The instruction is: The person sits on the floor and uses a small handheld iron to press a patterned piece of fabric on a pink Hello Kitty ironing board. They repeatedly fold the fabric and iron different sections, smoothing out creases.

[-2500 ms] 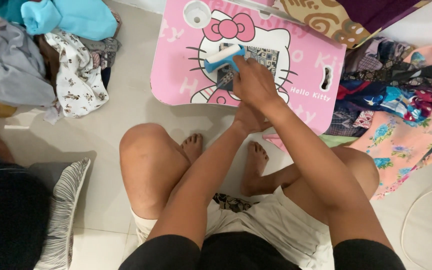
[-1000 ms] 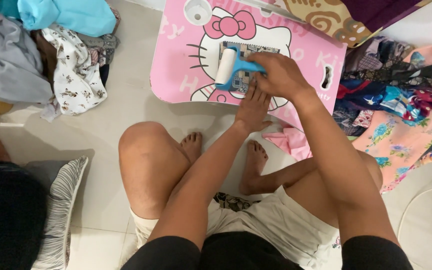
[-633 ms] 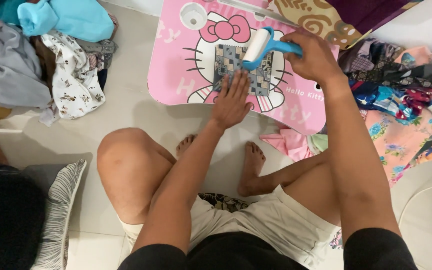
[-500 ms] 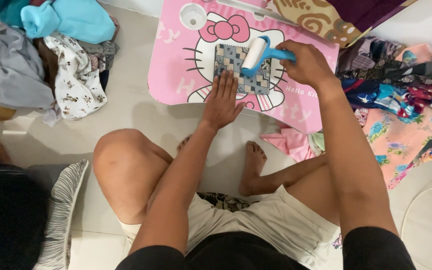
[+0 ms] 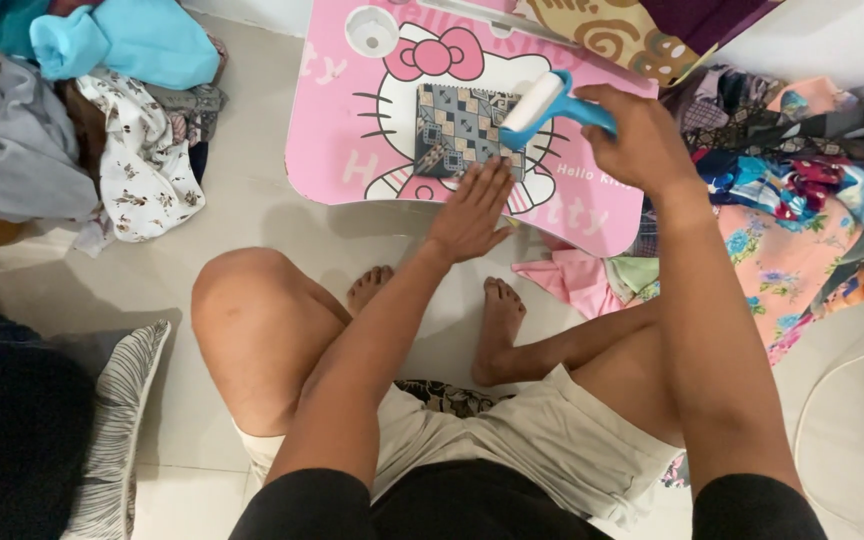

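Note:
A small folded patterned cloth (image 5: 457,128) in grey and tan lies on a pink lap table (image 5: 332,150) with a cartoon cat print. My left hand (image 5: 472,212) rests flat on the cloth's near edge, fingers spread, holding it down. My right hand (image 5: 642,140) grips the blue handle of a lint roller (image 5: 540,102). The roller's white head sits at the cloth's right edge, tilted.
A heap of clothes (image 5: 102,110) lies on the floor at the left, another colourful pile (image 5: 802,200) at the right. A striped cushion (image 5: 117,420) is at the lower left. My crossed legs (image 5: 282,330) sit on the tiled floor before the table.
My left hand moved from my lap onto the cloth and now presses it flat. My right hand carried the roller to the cloth's right edge. The view shifted left.

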